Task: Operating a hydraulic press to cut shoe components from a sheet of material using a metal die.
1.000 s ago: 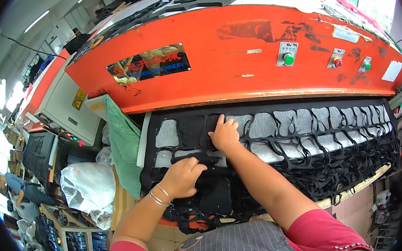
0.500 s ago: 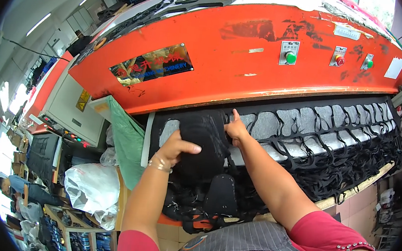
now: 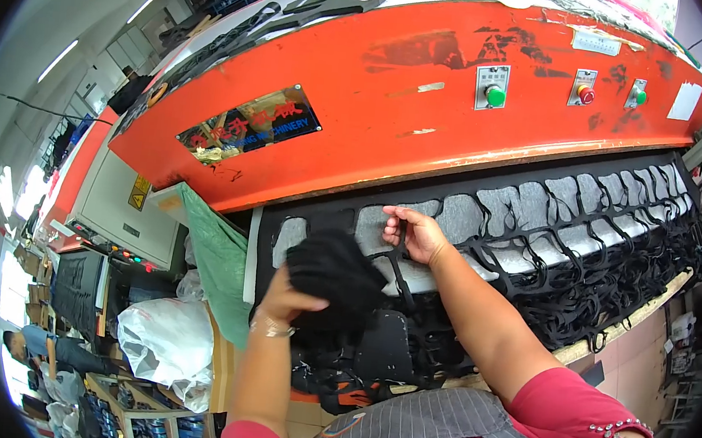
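Hands both over the cutting bed, head view. Your left hand (image 3: 288,297) is closed around a bunched stack of black cut pieces (image 3: 333,276); your fingers are curled under the stack and mostly hidden by it, thumb side up, a metal bracelet (image 3: 270,327) at the wrist. The stack sits above the near left part of the bed, at about 7 o'clock from picture centre.

Your right hand (image 3: 417,235) is just past centre, at about 1 o'clock from the stack. Its fingers (image 3: 393,223) are drawn together, pinching a thin strand of the black leftover web (image 3: 582,275); the strand runs down from the pinch toward you.

The web lies spread over grey felt panels (image 3: 530,207) and stretches away toward 3 o'clock, its loose edge hanging off the bench edge (image 3: 610,337).

The orange machine housing (image 3: 397,88) spans 12 o'clock, carrying a green button (image 3: 494,97), a red button (image 3: 584,93). A green bag (image 3: 215,265) hangs at 9 o'clock, white plastic bags (image 3: 162,340) below it.
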{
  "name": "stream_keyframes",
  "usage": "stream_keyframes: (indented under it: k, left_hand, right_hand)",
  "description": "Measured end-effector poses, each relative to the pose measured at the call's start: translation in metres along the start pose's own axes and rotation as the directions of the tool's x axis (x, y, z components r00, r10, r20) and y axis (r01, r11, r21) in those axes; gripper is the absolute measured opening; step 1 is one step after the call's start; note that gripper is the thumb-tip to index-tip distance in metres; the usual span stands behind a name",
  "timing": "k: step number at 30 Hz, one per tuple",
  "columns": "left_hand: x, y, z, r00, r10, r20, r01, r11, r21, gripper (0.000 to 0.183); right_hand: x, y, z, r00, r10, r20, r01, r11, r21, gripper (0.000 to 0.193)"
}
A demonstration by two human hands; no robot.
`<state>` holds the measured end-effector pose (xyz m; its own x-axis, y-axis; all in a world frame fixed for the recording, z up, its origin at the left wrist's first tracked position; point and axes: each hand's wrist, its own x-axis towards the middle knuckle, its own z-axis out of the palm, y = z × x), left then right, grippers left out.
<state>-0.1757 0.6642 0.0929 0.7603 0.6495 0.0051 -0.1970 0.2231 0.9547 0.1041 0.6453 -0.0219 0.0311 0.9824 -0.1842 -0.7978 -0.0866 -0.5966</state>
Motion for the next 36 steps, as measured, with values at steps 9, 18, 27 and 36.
stream_keyframes:
  k: [9, 18, 27, 36]
  left_hand:
    - [-0.079, 0.015, -0.09, 0.945, 0.191, -0.265, 0.059, 0.698, 0.714, 0.13]
    - [-0.07, 0.04, -0.079, 0.913, 0.065, -0.403, 0.275, 0.633, 0.724, 0.086]
    - [0.035, 0.067, -0.044, 0.831, -0.428, 0.356, -0.537, -0.449, 0.714, 0.05]
    - [0.076, 0.034, -0.031, 0.711, -0.534, 0.458, -0.703, -0.55, 0.451, 0.056]
  right_hand:
    - [0.025, 0.049, 0.121, 0.819, -0.535, -0.207, -0.113, 0.204, -0.972, 0.066]
    - [0.059, 0.063, 0.127, 0.881, 0.057, -0.469, -0.283, 0.859, -0.427, 0.022]
    - [0.058, 0.071, 0.099, 0.968, 0.165, -0.188, -0.16, 0.986, 0.038, 0.04]
    - [0.044, 0.072, 0.073, 0.989, 0.137, 0.05, -0.143, 0.976, 0.164, 0.053]
